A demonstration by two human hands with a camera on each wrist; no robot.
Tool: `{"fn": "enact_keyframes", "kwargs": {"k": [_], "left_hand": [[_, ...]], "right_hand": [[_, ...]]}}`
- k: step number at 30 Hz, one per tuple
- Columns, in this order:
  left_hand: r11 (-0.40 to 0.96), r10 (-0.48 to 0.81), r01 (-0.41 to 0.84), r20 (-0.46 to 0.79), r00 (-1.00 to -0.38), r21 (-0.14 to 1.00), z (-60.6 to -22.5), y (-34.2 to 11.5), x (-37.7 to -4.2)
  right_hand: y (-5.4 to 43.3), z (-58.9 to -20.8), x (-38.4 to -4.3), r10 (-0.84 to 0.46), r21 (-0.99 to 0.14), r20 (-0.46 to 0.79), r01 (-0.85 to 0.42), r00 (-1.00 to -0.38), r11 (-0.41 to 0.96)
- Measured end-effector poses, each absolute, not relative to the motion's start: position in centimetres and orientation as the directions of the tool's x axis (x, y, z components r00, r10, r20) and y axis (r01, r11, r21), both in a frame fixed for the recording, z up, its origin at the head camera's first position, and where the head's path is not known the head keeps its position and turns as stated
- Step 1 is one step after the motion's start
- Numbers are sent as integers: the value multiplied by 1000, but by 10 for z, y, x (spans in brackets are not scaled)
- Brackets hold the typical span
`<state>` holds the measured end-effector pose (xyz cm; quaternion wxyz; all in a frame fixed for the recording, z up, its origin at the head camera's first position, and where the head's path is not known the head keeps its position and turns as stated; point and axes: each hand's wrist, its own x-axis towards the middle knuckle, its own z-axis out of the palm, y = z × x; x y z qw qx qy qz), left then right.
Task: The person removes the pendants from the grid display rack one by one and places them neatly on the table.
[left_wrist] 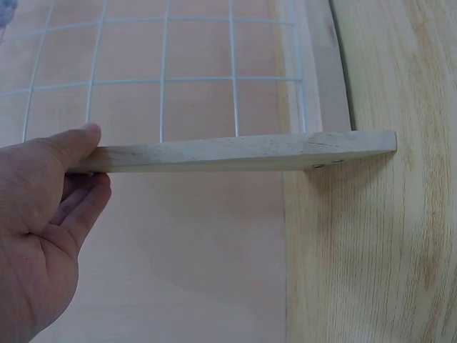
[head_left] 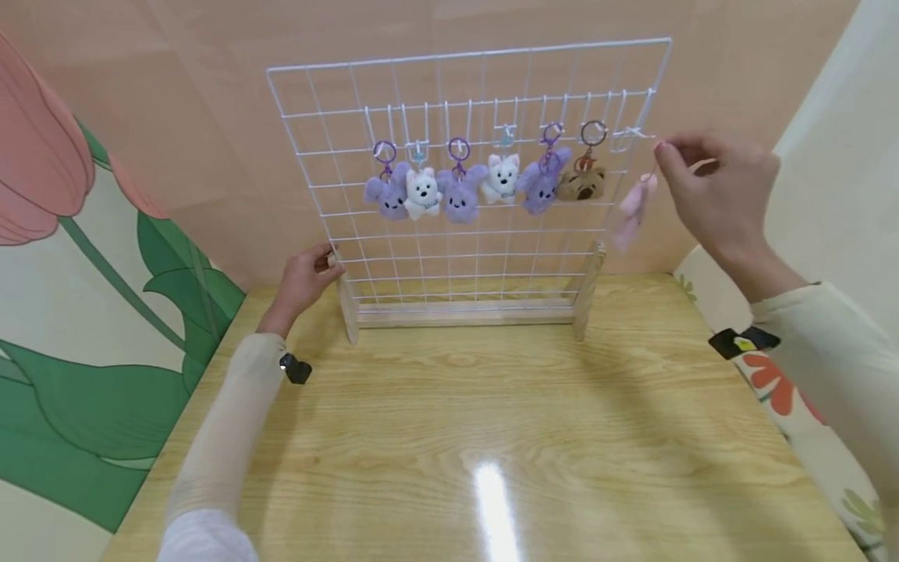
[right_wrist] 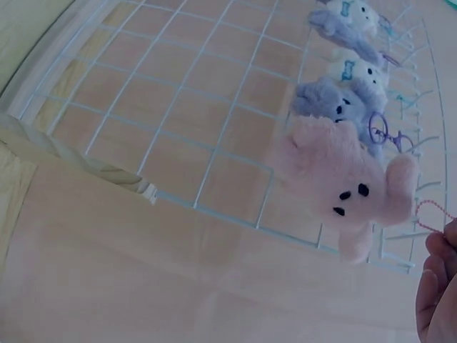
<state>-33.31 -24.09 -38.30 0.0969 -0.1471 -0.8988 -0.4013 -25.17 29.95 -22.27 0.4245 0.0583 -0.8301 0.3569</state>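
Note:
My right hand (head_left: 723,183) pinches the pink bead chain of a pink plush keychain (right_wrist: 343,182), which dangles beside the right edge of the white wire grid rack (head_left: 435,242). In the head view the plush is blurred, close to the rightmost hook. My left hand (head_left: 305,277) grips the top of the rack's left wooden leg (left_wrist: 214,151) between thumb and fingers. From the rack's hooks hang several plush keychains: purple ones (head_left: 460,195), white dogs (head_left: 423,193) and a brown bear (head_left: 581,183) nearest the pink one.
The rack stands on a wood-grain table (head_left: 435,421) near its back edge. Its right wooden leg (head_left: 588,293) faces my right arm. Behind hangs a plain pinkish backdrop (head_left: 175,156), with a large tulip print (head_left: 42,156) on the left. A flower-printed cloth (head_left: 779,382) borders the right.

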Motion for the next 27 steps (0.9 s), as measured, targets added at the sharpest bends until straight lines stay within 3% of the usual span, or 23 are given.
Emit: {"fn": "enact_keyframes", "kwargs": {"k": [12, 20, 27], "left_hand": [[639, 189, 342, 290, -938, 689, -385, -242, -334], [652, 194, 341, 286, -938, 677, -385, -242, -334], [658, 196, 340, 284, -939, 672, -384, -242, -333]], "right_hand": [[310, -262, -218, 156, -538, 703, -376, -694, 755], [320, -294, -203, 78, -457, 767, -458, -637, 762], [330, -322, -192, 35, -392, 766, -424, -641, 816]]}}
